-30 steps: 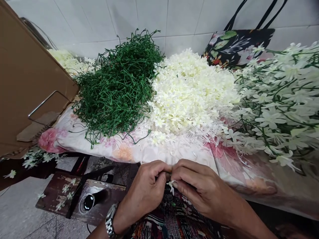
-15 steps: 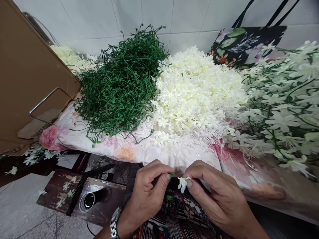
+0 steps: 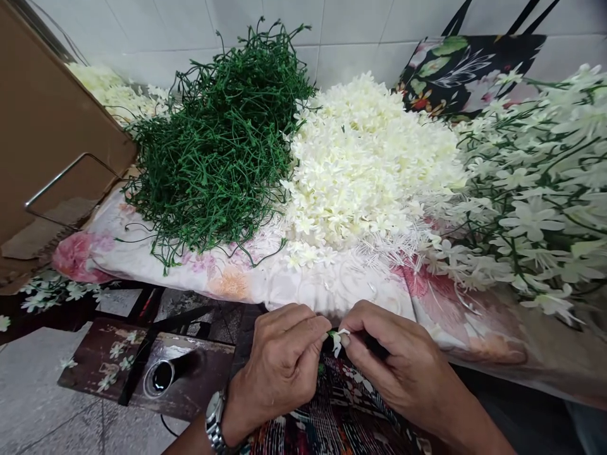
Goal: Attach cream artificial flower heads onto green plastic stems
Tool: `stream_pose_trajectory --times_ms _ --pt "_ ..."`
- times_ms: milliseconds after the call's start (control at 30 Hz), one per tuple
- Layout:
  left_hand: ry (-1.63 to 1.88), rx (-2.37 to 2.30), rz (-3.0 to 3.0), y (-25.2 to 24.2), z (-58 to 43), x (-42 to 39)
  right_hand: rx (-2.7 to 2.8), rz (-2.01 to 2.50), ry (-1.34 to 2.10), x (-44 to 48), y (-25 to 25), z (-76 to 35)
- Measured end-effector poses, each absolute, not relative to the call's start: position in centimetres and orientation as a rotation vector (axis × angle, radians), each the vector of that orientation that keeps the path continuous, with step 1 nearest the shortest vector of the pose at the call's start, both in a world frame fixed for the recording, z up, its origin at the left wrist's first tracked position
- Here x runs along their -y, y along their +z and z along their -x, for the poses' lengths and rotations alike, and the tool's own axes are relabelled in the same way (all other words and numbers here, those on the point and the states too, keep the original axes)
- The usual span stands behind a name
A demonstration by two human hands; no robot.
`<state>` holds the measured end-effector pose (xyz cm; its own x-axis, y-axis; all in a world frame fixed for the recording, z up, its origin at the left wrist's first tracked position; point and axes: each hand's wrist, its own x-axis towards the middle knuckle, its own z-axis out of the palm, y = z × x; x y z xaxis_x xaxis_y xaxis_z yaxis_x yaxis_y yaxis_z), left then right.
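Observation:
Close together over my lap, both hands work at the cloth's front edge. My left hand (image 3: 287, 360), wearing a metal watch (image 3: 215, 420), pinches a green stem (image 3: 332, 333), most of it hidden by the fingers. Between thumb and forefinger of my right hand (image 3: 391, 354) is a small white artificial flower (image 3: 337, 341). The stem's tip meets the flower; whether it sits inside I cannot tell. Beyond my hands lie a heap of green plastic stems (image 3: 222, 145) and, right of it, a heap of loose cream-white blossoms (image 3: 365, 164).
Finished-looking white flower sprays (image 3: 535, 215) pile up at the right. A cardboard box (image 3: 57, 126) stands at the left. Lower left, a cup of dark liquid (image 3: 160, 377) sits on a brown board (image 3: 199, 379). A black floral bag (image 3: 469, 76) leans on the tiled wall.
My hands have come together, bringing the green stem up to the white flower. My left hand has turned, its fingers folding over the stem. The view has shifted slightly.

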<state>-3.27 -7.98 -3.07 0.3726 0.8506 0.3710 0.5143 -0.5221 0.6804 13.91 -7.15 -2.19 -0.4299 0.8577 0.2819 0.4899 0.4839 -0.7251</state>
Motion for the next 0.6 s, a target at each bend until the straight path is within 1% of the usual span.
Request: stream_pose_trajectory --times_ms 133,333,467,600 --pt "0.945 -1.181 -2.171 -3.1 3.1 7.9 2.065 1.094 0.716 7.4 -2.8 -13.7" --pt "0.992 -1.140 -2.057 -3.3 2.8 7.9 2.011 1.101 0.736 8.1 -3.8 -13.6" --pt "1.037 -1.109 -2.035 -3.5 2.8 7.9 1.967 1.108 0.782 8.4 -4.5 -13.6" --pt "1.011 -1.098 -2.036 -3.5 2.8 8.0 1.954 1.103 0.827 8.4 -4.7 -13.7"
